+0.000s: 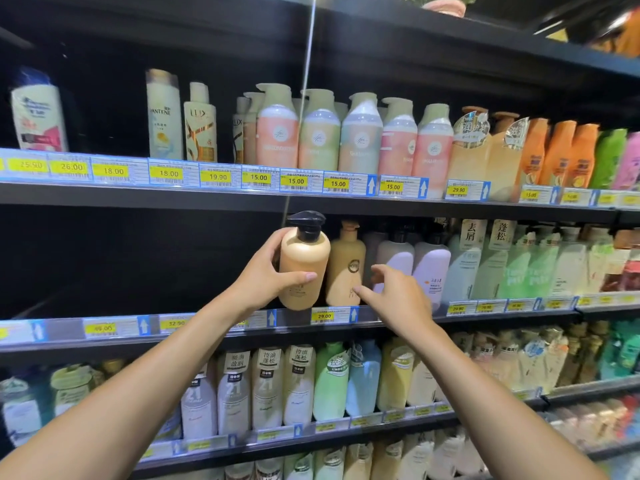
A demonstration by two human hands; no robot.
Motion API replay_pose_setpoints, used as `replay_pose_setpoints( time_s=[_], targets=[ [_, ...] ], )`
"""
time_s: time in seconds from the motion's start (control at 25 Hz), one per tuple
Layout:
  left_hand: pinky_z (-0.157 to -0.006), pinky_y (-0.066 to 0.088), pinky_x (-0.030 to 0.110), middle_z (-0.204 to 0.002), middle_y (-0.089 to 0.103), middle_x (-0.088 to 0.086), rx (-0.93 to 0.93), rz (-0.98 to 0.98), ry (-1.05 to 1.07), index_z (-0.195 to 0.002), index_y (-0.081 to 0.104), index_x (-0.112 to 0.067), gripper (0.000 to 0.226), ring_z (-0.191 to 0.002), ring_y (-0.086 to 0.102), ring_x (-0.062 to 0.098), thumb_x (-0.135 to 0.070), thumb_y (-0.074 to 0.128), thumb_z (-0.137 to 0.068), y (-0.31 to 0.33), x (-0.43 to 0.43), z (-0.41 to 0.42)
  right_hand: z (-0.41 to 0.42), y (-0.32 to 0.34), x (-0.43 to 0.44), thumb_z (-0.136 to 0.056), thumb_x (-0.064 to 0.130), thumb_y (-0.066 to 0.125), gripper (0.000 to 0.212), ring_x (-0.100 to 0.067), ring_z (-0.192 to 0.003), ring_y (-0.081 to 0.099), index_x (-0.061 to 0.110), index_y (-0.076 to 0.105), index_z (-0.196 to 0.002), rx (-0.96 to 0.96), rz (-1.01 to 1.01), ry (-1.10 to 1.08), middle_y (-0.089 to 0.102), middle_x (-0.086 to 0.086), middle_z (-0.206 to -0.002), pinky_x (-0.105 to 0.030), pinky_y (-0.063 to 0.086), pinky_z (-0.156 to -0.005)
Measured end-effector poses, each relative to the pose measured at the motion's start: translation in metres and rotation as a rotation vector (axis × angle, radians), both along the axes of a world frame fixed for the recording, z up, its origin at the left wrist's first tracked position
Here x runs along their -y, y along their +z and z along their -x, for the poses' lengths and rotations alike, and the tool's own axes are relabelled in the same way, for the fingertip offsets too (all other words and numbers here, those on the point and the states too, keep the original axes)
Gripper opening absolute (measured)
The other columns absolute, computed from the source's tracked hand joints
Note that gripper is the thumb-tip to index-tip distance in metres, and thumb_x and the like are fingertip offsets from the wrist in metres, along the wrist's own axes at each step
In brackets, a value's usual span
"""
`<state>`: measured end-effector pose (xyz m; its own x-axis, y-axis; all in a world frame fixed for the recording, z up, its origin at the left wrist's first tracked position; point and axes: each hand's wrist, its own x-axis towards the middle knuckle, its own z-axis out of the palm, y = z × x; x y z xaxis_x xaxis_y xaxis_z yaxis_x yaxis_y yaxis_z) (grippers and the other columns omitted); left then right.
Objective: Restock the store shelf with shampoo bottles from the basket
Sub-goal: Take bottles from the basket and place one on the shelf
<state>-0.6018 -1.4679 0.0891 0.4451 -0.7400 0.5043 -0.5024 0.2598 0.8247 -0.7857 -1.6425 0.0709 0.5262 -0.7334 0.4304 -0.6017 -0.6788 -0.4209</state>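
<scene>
Beige bottle (304, 258) in left hand (262, 276)

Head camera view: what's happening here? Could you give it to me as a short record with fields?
Left hand: grips a tan pump bottle, upright, black pump on top
Right hand: open, fingers spread, beside a beige bottle; contact unclear
Position: the held bottle is at the front edge of the middle shelf, left of the beige bottle
Task stage: bottle not yet released
</scene>
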Motion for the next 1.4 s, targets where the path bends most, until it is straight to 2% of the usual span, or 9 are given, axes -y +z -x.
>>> replay_pose_setpoints(
  time_s=[0.16,0.36,0.44,0.48,0.64,0.8,1.16,1.32,1.4],
  targets=[
    [-0.089,0.053,0.027,-0.127,0.065,-0.015,0.018,-0.060,0.066,-0.133,0.055,-0.039,0.067,-0.116,0.062,0.006,-0.024,0.090,-0.078,0.003,0.008,-0.010,-0.013,-0.006,0.005,-0.080,0.071,0.065,0.060,-0.030,-0.107,0.065,0.026,0.061,-0.120,-0.026,-0.041,-0.013,0.071,0.001,-0.108,-0.043,0.055,-0.083],
    [-0.077,0.054,0.026,-0.111,0.072,-0.006,0.007,-0.168,0.179,-0.119,0.064,-0.025,0.049,-0.103,0.068,0.012,-0.035,0.090,-0.078,-0.013,0.030,-0.018,-0.024,-0.015,0.010,-0.076,0.074,0.063,0.050,-0.028,-0.097,0.066,0.026,0.059,-0.090,-0.069,-0.039,-0.032,0.071,0.003,-0.096,-0.039,0.054,-0.077],
    [-0.069,0.053,0.027,-0.098,0.073,-0.001,-0.029,-0.206,0.250,-0.104,0.066,-0.021,0.037,-0.092,0.070,0.016,-0.038,0.088,-0.080,-0.016,0.040,-0.018,-0.028,-0.017,0.011,-0.078,0.073,0.064,0.049,-0.028,-0.098,0.066,0.025,0.059,-0.091,-0.087,-0.020,-0.039,0.071,0.002,-0.097,-0.035,0.050,-0.071],
    [-0.068,0.054,0.028,-0.097,0.073,0.001,-0.045,-0.225,0.274,-0.103,0.064,-0.018,0.040,-0.090,0.070,0.017,-0.041,0.088,-0.080,-0.019,0.044,-0.021,-0.030,-0.017,0.011,-0.078,0.072,0.065,0.049,-0.029,-0.099,0.067,0.025,0.060,-0.092,-0.096,-0.014,-0.040,0.072,0.001,-0.099,-0.035,0.049,-0.069],
    [-0.089,0.060,0.041,-0.114,0.071,0.002,0.059,-0.427,0.222,-0.126,0.056,-0.017,0.077,-0.103,0.069,0.017,-0.053,0.091,-0.067,-0.027,0.045,-0.039,-0.038,-0.020,0.016,-0.077,0.073,0.065,0.052,-0.030,-0.099,0.067,0.024,0.061,-0.093,-0.121,-0.010,-0.048,0.072,-0.002,-0.101,-0.037,0.053,-0.072],
    [-0.087,0.059,0.033,-0.111,0.073,-0.003,0.160,-0.521,0.214,-0.127,0.061,-0.016,0.063,-0.100,0.070,0.011,-0.037,0.091,-0.076,-0.032,0.044,-0.046,-0.044,-0.022,0.023,-0.078,0.070,0.069,0.050,-0.030,-0.100,0.067,0.023,0.064,-0.095,-0.129,-0.002,-0.048,0.073,-0.002,-0.101,-0.034,0.046,-0.066],
    [-0.093,0.056,0.041,-0.109,0.074,0.003,0.226,-0.610,0.314,-0.123,0.063,-0.016,0.059,-0.099,0.069,0.019,-0.052,0.083,-0.080,-0.030,0.064,-0.053,-0.052,-0.011,0.027,-0.083,0.056,0.074,0.046,-0.036,-0.095,0.065,0.017,0.048,-0.078,-0.132,0.052,-0.024,0.064,-0.008,-0.090,-0.035,0.041,-0.064],
    [-0.079,0.049,0.033,-0.099,0.070,0.005,0.202,-0.739,0.367,-0.105,0.071,-0.011,0.056,-0.089,0.064,0.019,-0.063,0.077,-0.082,-0.027,0.071,-0.055,-0.058,-0.010,0.028,-0.084,0.057,0.074,0.051,-0.035,-0.092,0.066,0.017,0.044,-0.075,-0.140,0.056,-0.040,0.058,-0.006,-0.082,-0.034,0.041,-0.063],
    [-0.081,0.047,0.031,-0.102,0.068,0.005,0.188,-0.761,0.373,-0.110,0.072,-0.010,0.058,-0.093,0.062,0.020,-0.062,0.076,-0.083,-0.029,0.076,-0.058,-0.060,-0.009,0.027,-0.085,0.059,0.072,0.049,-0.034,-0.094,0.067,0.016,0.048,-0.082,-0.157,0.078,-0.069,0.065,-0.008,-0.090,-0.034,0.041,-0.065]
  ],
)
